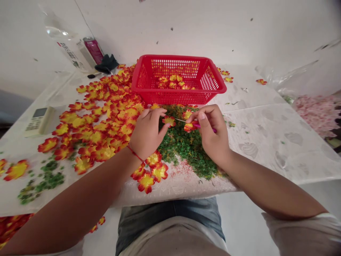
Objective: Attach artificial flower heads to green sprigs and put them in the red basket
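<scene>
My left hand [149, 132] pinches one red-edged yellow artificial flower [169, 121] at its fingertips. In my right hand [213, 129] is a needle tool with a pink-purple handle [196, 125]. Its thin metal shaft [179, 120] points left and meets the flower in my left hand. Another curled flower [189, 127] sits by the right fingertips, around or against the tool; I cannot tell which. Below both hands spreads a pile of small green plastic pieces [190, 153]. A large heap of loose flowers [106, 121] lies left of my left hand.
Behind the hands stands a red plastic basket [178, 96] with several flowers inside. At the left are a remote control [39, 121], a plastic bottle [70, 51], a can [93, 49] and a black cloth-like item [106, 64]. Pink flowers [317, 113] lie beyond the table's right edge.
</scene>
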A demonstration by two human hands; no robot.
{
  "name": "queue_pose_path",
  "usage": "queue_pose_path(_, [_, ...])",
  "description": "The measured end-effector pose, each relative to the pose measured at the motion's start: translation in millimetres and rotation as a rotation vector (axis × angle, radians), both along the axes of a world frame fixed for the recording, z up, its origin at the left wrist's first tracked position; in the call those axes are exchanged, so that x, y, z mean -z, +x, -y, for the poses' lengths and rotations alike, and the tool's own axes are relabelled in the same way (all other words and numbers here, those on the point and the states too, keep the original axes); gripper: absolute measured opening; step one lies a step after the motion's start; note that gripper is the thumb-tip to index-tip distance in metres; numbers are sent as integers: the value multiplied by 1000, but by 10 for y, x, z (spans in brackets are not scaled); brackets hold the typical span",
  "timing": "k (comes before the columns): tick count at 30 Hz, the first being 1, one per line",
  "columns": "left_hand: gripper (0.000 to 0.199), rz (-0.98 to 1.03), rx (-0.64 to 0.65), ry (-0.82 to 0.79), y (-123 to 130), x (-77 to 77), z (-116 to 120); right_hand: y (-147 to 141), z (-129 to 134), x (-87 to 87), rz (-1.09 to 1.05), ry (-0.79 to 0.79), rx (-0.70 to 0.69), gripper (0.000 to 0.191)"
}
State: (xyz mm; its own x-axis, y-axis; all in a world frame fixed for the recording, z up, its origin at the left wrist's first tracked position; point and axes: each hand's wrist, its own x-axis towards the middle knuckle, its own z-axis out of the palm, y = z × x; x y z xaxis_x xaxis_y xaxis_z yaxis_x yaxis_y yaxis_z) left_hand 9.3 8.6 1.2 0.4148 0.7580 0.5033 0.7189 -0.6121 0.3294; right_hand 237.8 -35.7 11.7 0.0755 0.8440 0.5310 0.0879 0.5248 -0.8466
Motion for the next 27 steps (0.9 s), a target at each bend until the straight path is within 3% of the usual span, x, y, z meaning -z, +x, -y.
queue_pose_path(5, [38,119,18,-56,27,24,14,2,-21,-3,-5,11,-14,23])
queue_pose_path(10, [21,522,62,-264,73,7,45,4,-13,-7,-28,-11,-96,23])
queue_pose_path(14, [25,702,75,-336,73,-8,61,0,1,-12,-14,21,-89,21])
queue_pose_path(19, [9,607,112,-321,57,-77,99,8,-15,-17,-2,63,-56,19])
queue_pose_path(27, [14,568,93,-334,76,-144,151,1,27,-38,37,65,-51,17])
